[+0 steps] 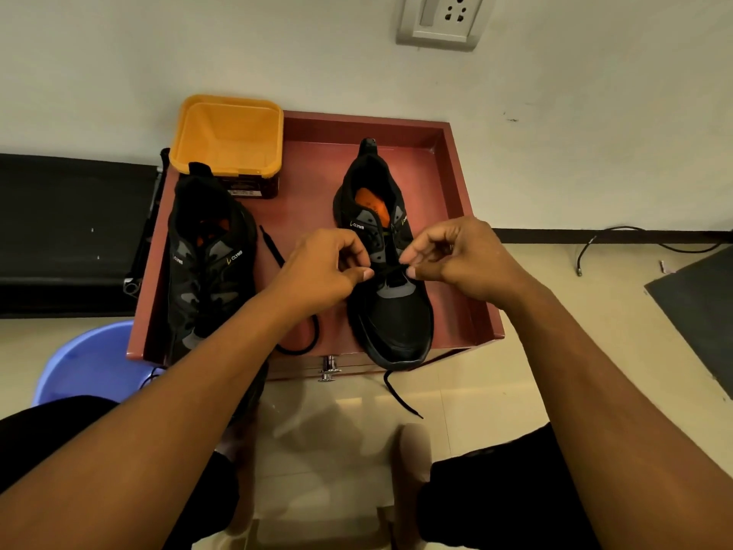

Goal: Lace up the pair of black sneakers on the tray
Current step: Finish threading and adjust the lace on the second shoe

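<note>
Left hand and right hand pinch the lace across one sneaker.

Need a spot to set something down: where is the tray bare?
The tray is bare at the back, between the yellow tub and the right sneaker, and along the right wall. The gap to the left sneaker is crowded: a loose lace lies there under the left hand.

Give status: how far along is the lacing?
Early. Done: seemingly just the lowest row on the right sneaker. In hand: left hand and right hand pinch its lace across that row. To do: its upper eyelets look bare; the left sneaker is too dark to judge, a loose lace beside it on the tray.
</note>
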`<move>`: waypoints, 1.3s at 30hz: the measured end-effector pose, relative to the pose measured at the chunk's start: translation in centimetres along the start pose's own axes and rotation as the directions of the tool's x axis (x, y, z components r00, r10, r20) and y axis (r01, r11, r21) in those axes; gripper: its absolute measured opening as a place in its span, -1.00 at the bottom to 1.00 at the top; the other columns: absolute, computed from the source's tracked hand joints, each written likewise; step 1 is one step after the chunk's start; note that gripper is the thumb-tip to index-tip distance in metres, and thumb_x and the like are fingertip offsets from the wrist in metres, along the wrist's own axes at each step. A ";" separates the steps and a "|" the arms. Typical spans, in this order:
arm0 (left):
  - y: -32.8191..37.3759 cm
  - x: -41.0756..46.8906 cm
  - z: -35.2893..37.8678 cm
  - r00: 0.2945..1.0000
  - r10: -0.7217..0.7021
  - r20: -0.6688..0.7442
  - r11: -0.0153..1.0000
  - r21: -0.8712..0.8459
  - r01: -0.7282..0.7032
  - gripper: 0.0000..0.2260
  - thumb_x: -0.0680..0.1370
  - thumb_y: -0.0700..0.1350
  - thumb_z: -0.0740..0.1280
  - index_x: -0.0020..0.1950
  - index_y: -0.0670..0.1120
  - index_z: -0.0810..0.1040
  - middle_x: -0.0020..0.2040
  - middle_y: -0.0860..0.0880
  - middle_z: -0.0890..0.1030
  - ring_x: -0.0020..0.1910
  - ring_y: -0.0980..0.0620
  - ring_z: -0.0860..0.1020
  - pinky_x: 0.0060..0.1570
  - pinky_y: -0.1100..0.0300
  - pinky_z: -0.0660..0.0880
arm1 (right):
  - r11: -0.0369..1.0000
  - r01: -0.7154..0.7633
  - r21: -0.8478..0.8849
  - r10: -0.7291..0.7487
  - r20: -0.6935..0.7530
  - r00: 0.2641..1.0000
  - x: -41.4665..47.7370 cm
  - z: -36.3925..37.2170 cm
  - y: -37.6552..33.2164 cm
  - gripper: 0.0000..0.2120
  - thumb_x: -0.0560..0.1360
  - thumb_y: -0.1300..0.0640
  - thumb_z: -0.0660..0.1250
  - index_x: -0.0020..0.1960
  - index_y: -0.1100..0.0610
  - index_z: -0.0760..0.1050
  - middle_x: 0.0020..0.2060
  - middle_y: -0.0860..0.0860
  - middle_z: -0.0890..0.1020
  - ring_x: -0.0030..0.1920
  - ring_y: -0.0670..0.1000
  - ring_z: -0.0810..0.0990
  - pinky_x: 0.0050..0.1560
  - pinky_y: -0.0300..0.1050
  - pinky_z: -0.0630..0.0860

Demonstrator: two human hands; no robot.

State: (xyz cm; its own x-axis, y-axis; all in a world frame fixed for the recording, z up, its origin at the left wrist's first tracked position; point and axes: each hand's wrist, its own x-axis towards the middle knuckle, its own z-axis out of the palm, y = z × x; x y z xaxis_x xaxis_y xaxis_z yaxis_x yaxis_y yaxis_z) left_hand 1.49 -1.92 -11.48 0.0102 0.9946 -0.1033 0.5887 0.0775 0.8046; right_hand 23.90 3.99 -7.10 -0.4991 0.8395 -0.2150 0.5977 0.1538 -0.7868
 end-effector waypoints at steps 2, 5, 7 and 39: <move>0.1 -0.1 0.1 1.000 -0.009 0.005 1.000 0.025 0.009 -0.89 0.51 -0.13 0.54 -0.14 0.00 0.64 -0.20 0.08 0.65 -0.32 0.17 0.55 -0.26 0.25 0.49 | 0.995 -0.075 0.068 0.077 -0.030 0.997 0.2 -0.4 0.2 -0.85 0.52 0.35 0.49 0.02 0.15 0.71 -0.16 0.04 0.76 -0.10 -0.02 0.75 -0.01 -0.11 0.70; 0.2 -0.3 0.1 1.000 -0.006 0.020 0.999 0.049 0.005 -0.87 0.52 -0.14 0.52 -0.16 0.01 0.61 -0.12 0.08 0.60 -0.29 0.16 0.52 -0.25 0.27 0.41 | 0.979 -0.143 0.143 0.164 -0.149 0.975 0.7 -0.3 0.2 -0.93 0.57 0.17 0.48 0.00 0.17 0.68 -0.19 0.07 0.76 -0.14 0.03 0.76 -0.02 0.06 0.73; 0.2 -0.4 -0.2 0.999 -0.007 0.036 0.999 0.053 0.005 -0.87 0.53 -0.15 0.50 -0.15 0.02 0.60 -0.14 0.08 0.61 -0.28 0.15 0.53 -0.25 0.26 0.43 | 0.980 -0.161 0.119 0.183 -0.201 0.962 1.1 0.6 0.1 -0.73 0.48 -0.04 0.57 -0.04 0.16 0.66 -0.21 0.08 0.74 -0.17 0.05 0.76 -0.07 0.03 0.74; 0.0 -0.8 -5.7 0.993 -0.023 0.112 0.991 -0.126 0.037 -0.89 0.56 -0.29 0.47 0.01 -0.09 0.68 -0.21 -0.07 0.72 -0.18 0.05 0.70 -0.09 0.16 0.61 | 0.940 -0.207 0.272 0.256 -0.160 0.953 1.4 1.3 0.9 -0.74 0.55 0.11 0.52 0.02 0.33 0.62 -0.21 0.21 0.71 -0.26 0.05 0.71 -0.12 0.05 0.73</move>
State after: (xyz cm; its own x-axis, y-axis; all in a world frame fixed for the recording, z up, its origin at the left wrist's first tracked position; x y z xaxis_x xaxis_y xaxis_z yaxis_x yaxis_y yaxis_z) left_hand -3.13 -2.36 -8.11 0.0876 0.9785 -0.1868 0.4821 0.1225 0.8675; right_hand 22.91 4.57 -8.82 -0.2224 0.9231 -0.3138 0.4945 -0.1706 -0.8523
